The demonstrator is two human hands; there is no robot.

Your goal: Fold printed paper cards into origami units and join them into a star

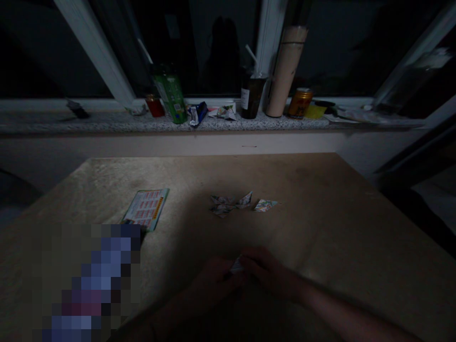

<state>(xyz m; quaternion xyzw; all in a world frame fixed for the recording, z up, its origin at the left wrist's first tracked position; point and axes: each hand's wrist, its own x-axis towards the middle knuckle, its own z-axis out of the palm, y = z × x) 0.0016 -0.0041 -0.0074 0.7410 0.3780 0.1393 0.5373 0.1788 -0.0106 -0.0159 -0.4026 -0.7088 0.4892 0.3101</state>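
Close to the table's near side, my left hand [220, 277] and my right hand [264, 268] meet around a small piece of folded paper [236, 266]. Fingers of both hands pinch it, and they cover most of its shape. Farther out on the table lies a group of folded printed paper pieces [223, 205], with pointed corners. One folded piece [244, 200] touches or nearly touches that group. Another, more colourful folded piece [265, 205] lies apart to the right. Deep shadow falls over my hands.
A printed booklet or card [148, 205] lies on the table [320, 199] at left, beside a pixelated area. Along the granite sill [121, 124] stand a green can [174, 97], a dark cup with straw [252, 97], a tall beige flask [287, 71] and a gold can [300, 103].
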